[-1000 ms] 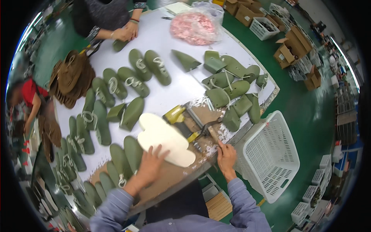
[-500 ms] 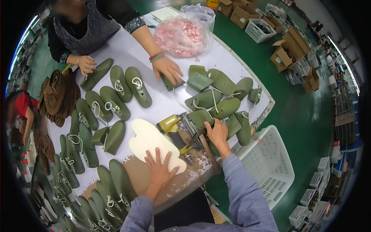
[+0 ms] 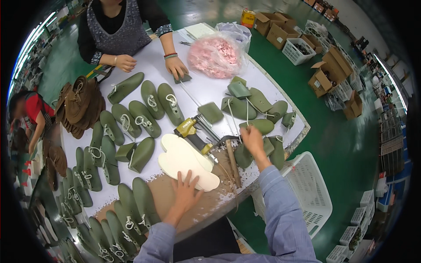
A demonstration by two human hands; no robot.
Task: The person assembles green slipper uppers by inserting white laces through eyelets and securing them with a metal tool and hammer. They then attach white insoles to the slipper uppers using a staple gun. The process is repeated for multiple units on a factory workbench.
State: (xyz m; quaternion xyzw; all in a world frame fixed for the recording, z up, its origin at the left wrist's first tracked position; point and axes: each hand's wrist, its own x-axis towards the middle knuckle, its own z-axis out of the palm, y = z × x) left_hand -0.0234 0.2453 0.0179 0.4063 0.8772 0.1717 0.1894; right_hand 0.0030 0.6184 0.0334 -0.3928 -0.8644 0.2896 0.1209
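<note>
My left hand point(image 3: 186, 195) lies spread on a small stack of cream insole-shaped sheets point(image 3: 182, 160) near the table's front edge. At the right, the fingers of my right hand point(image 3: 254, 142) are drawn together on a white cord point(image 3: 247, 111) above a pile of green shoe lasts point(image 3: 258, 126); its fingertips partly hide the grip. Between my hands lie a yellow-and-black air nail gun point(image 3: 193, 133) and a hammer point(image 3: 233, 162). Across the table a co-worker's hand point(image 3: 176, 68) holds a green last piece, its cord running to a green block point(image 3: 210, 112).
Green lasts with white cords point(image 3: 149, 127) fill the table's left side. Brown shoe uppers point(image 3: 79, 103) are heaped beyond them. A bag of pink pieces point(image 3: 217, 57) sits at the far side. A white plastic basket point(image 3: 309, 193) stands off the right edge, over green floor.
My right hand has left the green block, which has moved away toward the co-worker, and now grips at the pile. The nail gun has shifted away from me. My left hand stays on the sheets.
</note>
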